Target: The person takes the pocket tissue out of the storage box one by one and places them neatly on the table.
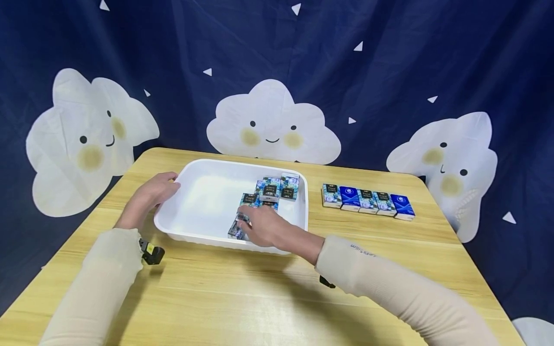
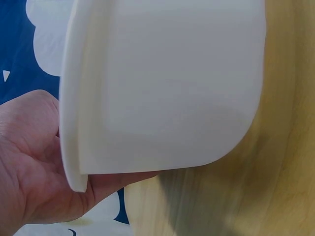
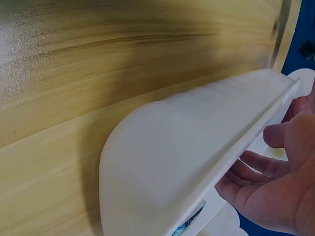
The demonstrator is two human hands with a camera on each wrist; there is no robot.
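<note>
A shallow white plastic tub (image 1: 203, 242) stands on the table. My left hand (image 1: 161, 188) grips its left end, with the fingers under the rim in the left wrist view. Inside the tub, toward its right side, lie several small tissue packs (image 1: 271, 188) with dark floral print, some of them overlapping. My right hand (image 1: 266, 226) reaches over the tub's front rim, thumb and forefinger curled around a floral tissue pack (image 1: 235, 230) near the front. In the right wrist view the rim (image 3: 236, 147) hides that pack and my fingertips.
To the right of the tub, a row of tissue packs lies on the wooden table (image 1: 242, 298): floral packs (image 1: 368, 201) and blue packs (image 1: 349, 198). A dark blue curtain (image 1: 259, 43) with cloud faces hangs behind the table's far edge.
</note>
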